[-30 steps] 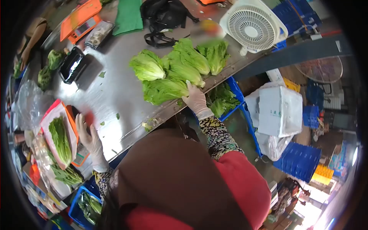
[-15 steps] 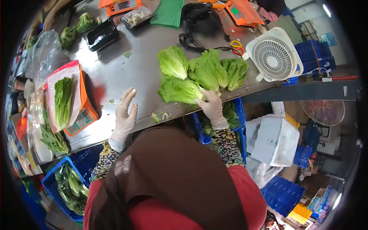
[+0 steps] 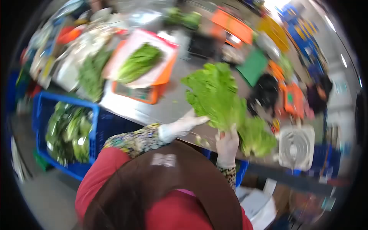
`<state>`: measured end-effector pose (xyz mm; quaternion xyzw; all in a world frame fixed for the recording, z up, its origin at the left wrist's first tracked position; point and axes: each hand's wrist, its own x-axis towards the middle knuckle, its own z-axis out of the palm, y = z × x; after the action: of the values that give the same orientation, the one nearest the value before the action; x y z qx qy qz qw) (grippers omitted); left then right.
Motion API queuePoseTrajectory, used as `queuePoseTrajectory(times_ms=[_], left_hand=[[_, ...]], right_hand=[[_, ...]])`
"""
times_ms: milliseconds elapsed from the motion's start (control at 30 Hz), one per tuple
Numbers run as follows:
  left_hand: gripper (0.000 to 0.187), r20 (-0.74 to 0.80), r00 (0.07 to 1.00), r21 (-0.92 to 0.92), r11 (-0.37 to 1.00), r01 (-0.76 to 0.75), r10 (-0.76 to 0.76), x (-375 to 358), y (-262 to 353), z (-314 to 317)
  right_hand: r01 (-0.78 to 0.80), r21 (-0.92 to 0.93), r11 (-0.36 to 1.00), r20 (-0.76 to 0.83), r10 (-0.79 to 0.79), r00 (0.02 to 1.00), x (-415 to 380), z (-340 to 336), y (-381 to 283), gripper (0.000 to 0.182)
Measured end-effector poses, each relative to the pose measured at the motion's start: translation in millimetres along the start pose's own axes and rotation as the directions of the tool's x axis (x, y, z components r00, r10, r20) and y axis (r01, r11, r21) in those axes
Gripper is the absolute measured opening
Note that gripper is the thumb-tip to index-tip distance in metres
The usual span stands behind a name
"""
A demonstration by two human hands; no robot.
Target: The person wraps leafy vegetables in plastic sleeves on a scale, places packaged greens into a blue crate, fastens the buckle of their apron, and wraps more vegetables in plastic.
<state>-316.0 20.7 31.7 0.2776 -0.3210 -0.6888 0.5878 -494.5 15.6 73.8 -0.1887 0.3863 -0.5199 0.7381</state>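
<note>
The right hand (image 3: 227,145) is closed around the base of a lettuce head (image 3: 216,94), held up over the worktop's (image 3: 134,109) near edge. The left hand (image 3: 184,124), fingers extended, touches its leaves near the base. More lettuce (image 3: 256,138) lies beside it, along that edge.

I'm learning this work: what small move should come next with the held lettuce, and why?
Probably slide the left hand up under the leaves of the held lettuce: the right hand grips its base, while the leafy top spreads wide.
</note>
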Motion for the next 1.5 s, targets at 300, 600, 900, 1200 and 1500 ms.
queuePoseTrajectory(times_ms=[300,600,900,1200,1500], left_hand=[[0.051,-0.398,0.914,-0.033,0.994,-0.103,0.082,-18,77,-50],[0.055,-0.259,0.95,0.185,0.957,0.225,-0.173,15,3,-72],[0.101,-0.34,0.894,0.411,0.809,0.421,-0.293,51,-79,-47],[0.09,-0.128,0.934,0.089,0.934,0.345,-0.333,65,-22,5],[0.06,-0.269,0.948,-0.111,0.972,-0.208,0.172,39,88,-73]], right_hand=[[0.257,-0.771,0.583,0.222,-0.131,0.966,45,12,69,0.044],[-0.241,-0.876,-0.419,0.063,-0.593,0.803,106,-143,15,0.093],[-0.054,-0.864,0.501,-0.33,-0.482,0.811,135,-179,-23,0.042],[0.103,0.046,0.994,-0.093,-0.098,0.991,67,-69,-32,0.039],[0.146,-0.464,0.874,0.448,0.089,0.89,80,56,64,0.041]])
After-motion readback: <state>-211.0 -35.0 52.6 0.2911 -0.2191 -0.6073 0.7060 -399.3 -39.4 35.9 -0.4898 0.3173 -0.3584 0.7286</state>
